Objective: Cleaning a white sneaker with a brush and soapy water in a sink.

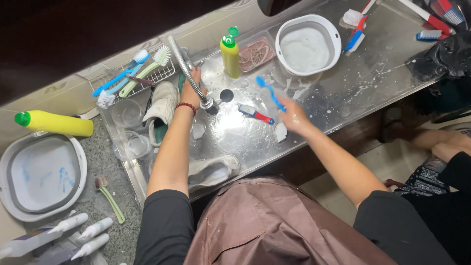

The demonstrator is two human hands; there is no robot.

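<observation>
Reaching across the wet steel sink, the left hand grips the flexible metal hose; the right hand, soapy, is closed on a slim blue toothbrush raised above the basin.

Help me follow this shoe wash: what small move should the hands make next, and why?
Probably bring the blue toothbrush in the right hand over to the white shoe. The left hand is up at the flexible faucet hose beside that shoe, while the brush hangs over bare sink, touching nothing.
</observation>
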